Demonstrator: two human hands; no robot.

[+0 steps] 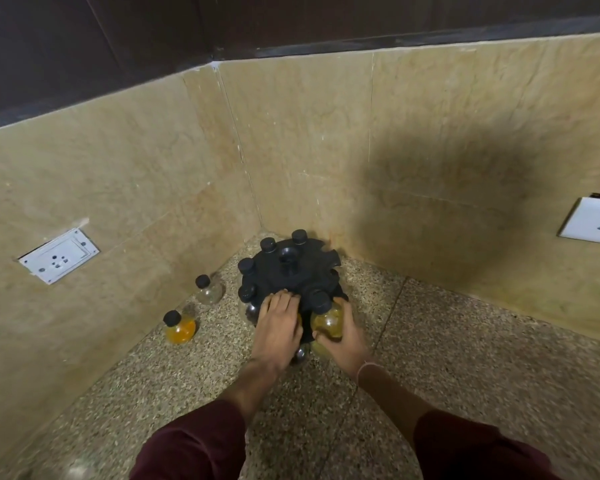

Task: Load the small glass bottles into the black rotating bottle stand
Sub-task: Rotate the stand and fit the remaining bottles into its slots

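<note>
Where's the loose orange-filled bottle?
Head view: the orange-filled bottle stands left of the black stand, by the left wall, nearer the camera than the clear bottle.

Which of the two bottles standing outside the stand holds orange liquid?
The nearer bottle, closest to the camera; the farther bottle by the stand looks clear.

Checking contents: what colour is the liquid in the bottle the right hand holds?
Amber-yellow, in the bottle the right hand grips; head view.
</note>
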